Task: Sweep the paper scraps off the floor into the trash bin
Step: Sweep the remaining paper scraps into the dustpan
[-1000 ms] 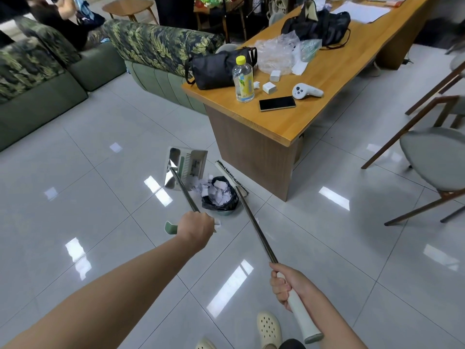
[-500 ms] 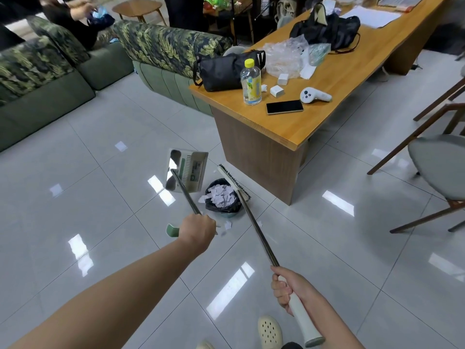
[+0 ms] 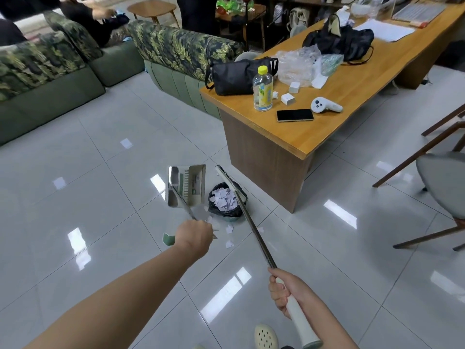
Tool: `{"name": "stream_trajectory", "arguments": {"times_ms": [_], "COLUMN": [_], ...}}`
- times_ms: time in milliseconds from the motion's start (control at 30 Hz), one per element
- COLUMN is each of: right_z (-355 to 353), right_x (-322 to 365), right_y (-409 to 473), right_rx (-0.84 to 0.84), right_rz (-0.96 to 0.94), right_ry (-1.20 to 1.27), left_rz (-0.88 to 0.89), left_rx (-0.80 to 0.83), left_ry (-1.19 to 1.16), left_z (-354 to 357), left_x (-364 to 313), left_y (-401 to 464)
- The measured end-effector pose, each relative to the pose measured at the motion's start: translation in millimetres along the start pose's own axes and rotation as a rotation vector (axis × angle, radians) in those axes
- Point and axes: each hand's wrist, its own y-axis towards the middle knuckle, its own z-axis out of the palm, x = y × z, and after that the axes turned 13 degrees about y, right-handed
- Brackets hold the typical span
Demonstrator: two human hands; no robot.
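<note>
I note left hand [image 3: 195,235] gripping dustpan [image 3: 186,185] handle, right hand [image 3: 289,292] gripping broom [image 3: 254,224] beside trash bin [image 3: 226,202], scraps [image 3: 229,229] at its rim, open tile leftward

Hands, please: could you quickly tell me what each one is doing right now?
Left hand: grips the dustpan handle.
Right hand: grips the broom handle.

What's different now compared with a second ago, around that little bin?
A few paper scraps now lie on the floor in front of the trash bin, where none showed earlier; they seem to have spilled from the dustpan. The left hand still grips the dustpan's handle, the right hand the broom.
</note>
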Motion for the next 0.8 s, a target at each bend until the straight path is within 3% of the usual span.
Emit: {"name": "stream_trajectory", "arguments": {"times_ms": [200,467,633,800], "right_z": [30,109,185,258], "right_x": [4,-20,-82,-183], "right_y": [1,27,60,100], "right_rx": [0.013,0.000,-0.025,-0.026], "right_rz": [-0.008,0.071,0.093,0.211], "right_ry": [-0.074,-0.239,-0.444,-0.580], "left_rz": [-0.075,-0.347,-0.480,-0.795], "left_rx": [0.065,0.199,0.271,0.283], "left_ry": [-0.123,-0.493,-0.667,-0.986], "left_z": [21,82,149,232], "left_x": [20,77,111,146], "left_y": [-14,-69,-128,-208]}}
